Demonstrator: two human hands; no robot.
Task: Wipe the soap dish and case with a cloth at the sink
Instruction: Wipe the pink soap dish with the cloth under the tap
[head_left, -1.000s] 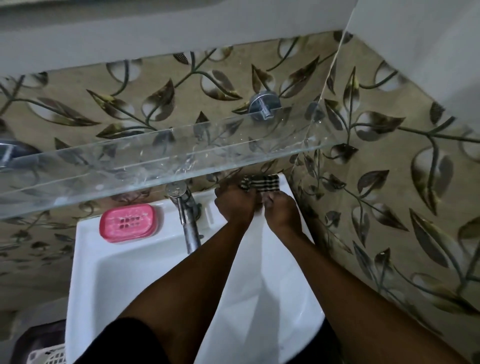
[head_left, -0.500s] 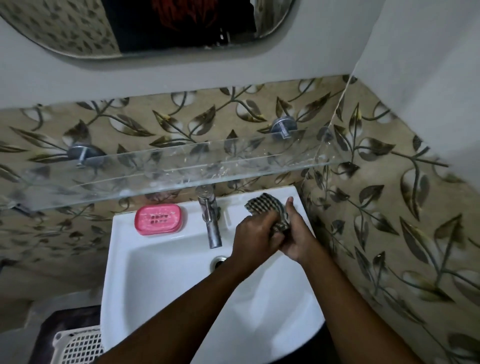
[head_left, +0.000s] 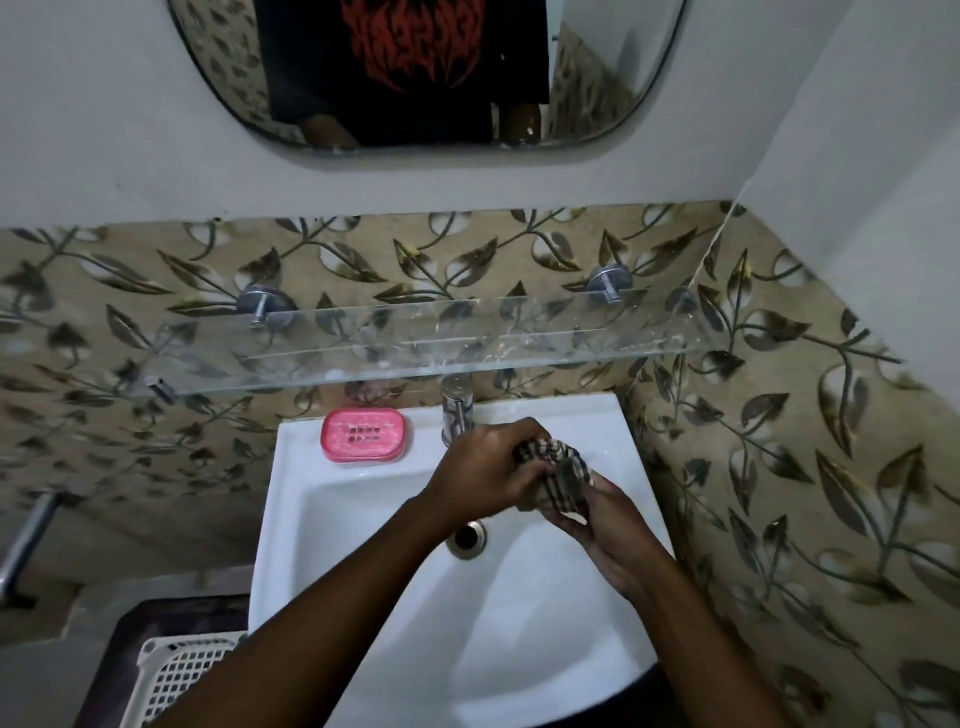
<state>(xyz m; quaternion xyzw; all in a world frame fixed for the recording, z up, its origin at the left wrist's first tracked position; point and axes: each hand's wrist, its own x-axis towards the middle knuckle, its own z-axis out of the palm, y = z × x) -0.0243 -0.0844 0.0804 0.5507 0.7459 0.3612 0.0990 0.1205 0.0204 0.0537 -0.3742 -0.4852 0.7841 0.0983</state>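
Note:
A checked cloth is bunched between both my hands above the right side of the white sink. My left hand grips its upper left part. From below, my right hand cups and holds it. The pink soap dish sits on the sink's back ledge at the left, well clear of both hands. No separate case can be made out.
A chrome tap rises at the back of the sink, just behind my left hand. A glass shelf juts out above it, under a mirror. A white basket stands on the floor at lower left. The drain lies below my hands.
The cloth was lifted off the sink's back right corner and drawn toward me over the basin, both hands bunching it. The view has tilted up to show the mirror.

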